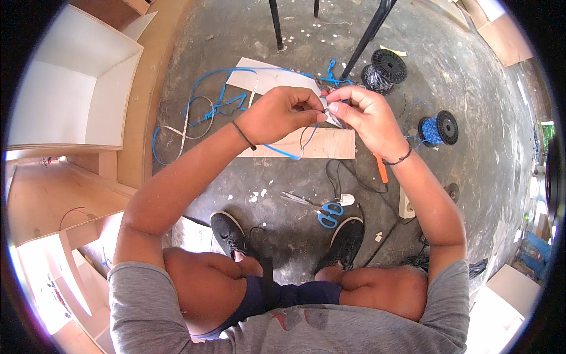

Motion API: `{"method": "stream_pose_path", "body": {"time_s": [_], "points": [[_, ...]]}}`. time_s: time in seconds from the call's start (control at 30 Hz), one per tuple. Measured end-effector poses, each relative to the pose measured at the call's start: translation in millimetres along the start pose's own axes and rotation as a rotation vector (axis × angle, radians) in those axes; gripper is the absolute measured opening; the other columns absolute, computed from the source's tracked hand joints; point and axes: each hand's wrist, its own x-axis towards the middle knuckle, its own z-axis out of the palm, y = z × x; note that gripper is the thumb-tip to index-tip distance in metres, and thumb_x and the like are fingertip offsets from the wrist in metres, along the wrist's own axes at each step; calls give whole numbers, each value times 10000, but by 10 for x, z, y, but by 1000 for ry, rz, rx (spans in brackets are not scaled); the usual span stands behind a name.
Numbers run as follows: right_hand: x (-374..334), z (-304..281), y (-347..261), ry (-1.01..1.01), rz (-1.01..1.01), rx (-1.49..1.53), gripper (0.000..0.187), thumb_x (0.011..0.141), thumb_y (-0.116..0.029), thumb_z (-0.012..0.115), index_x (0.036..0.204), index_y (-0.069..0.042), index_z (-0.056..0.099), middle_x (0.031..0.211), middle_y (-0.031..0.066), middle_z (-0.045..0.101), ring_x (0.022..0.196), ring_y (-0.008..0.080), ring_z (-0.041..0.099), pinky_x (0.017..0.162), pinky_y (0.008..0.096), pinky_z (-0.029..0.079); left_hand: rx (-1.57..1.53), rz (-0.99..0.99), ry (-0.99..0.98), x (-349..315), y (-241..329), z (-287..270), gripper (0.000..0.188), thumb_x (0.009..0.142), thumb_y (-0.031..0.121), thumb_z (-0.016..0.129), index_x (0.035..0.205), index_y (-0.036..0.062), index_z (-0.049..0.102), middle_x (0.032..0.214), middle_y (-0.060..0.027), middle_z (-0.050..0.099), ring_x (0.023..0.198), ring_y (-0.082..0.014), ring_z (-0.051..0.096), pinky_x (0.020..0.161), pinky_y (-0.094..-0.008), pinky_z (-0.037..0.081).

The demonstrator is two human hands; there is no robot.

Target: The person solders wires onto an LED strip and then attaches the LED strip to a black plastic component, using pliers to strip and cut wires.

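The left hand (pixel 283 112) and the right hand (pixel 365 112) meet in front of the body, thumb and forefinger of each pinched on a thin wire (pixel 325 110), which sits between the two sets of fingertips above the floor; whether it is one wire or two ends brought together is too small to tell. With so little of it showing, a fingertip slipping could let it drop or part, and a tug on the looped blue strip (pixel 284 151) could drag at it if the two are joined, which the fingers hide. Below the hands lie a plywood board (pixel 330 144) and, farther off, a white panel (pixel 280 78), with the strip's loops straying left over the floor. An orange-handled tool (pixel 381 169) lies below the right wrist; if it is a hot iron, a lowered forearm might brush it. Nearer the feet, open scissors (pixel 331 216) and a black cord (pixel 377 187) could snag trailing wire. A speckled spool (pixel 388 66), a blue spool (pixel 438 128) and dark metal legs (pixel 361 47) crowd the far right.
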Motion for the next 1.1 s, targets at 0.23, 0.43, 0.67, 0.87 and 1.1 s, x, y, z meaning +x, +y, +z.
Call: {"method": "stream_pose_path", "body": {"time_s": [0.23, 0.43, 0.67, 0.87, 1.1], "points": [[-96, -111, 48, 76, 111, 218, 171, 907, -46, 595, 1049, 42, 629, 967, 61, 672, 901, 120, 635, 798, 259, 495, -326, -166, 23, -38, 73, -57, 179, 921, 184, 615, 987, 25, 566, 896, -52, 641, 833, -142, 634, 782, -298, 536], [-221, -104, 29, -163, 45, 150, 167, 916, -63, 590, 1050, 13, 652, 965, 35, 679, 905, 96, 612, 807, 259, 491, -482, -210, 58, -32, 42, -45, 174, 914, 173, 618, 1025, 55, 554, 906, -46, 624, 765, -108, 590, 726, -260, 508], [-408, -684, 1087, 289, 173, -438, 192, 886, -165, 595, 983, -7, 647, 898, 108, 687, 795, 203, 641, 716, 315, 493, -487, -208, 101, -134, 73, -83, 136, 944, 197, 574, 978, 65, 569, 797, -1, 552, 667, -82, 445, 622, -217, 384], [-1301, -532, 2191, 117, 308, -964, 321, 796, -345, 643, 986, -86, 647, 966, 166, 676, 888, 354, 643, 799, 437, 503, -497, -236, 149, -187, 70, -37, 122, 952, 191, 555, 943, 70, 565, 772, -8, 558, 658, -88, 482, 614, -223, 403], [-1251, -721, 2339, -16, 729, -909, 366, 772, -328, 678, 987, -34, 637, 992, 199, 662, 969, 373, 624, 846, 451, 491, -497, -213, 169, -157, 87, -166, 95, 940, 178, 568, 939, 85, 584, 783, 12, 589, 652, -60, 487, 609, -199, 399]]}}
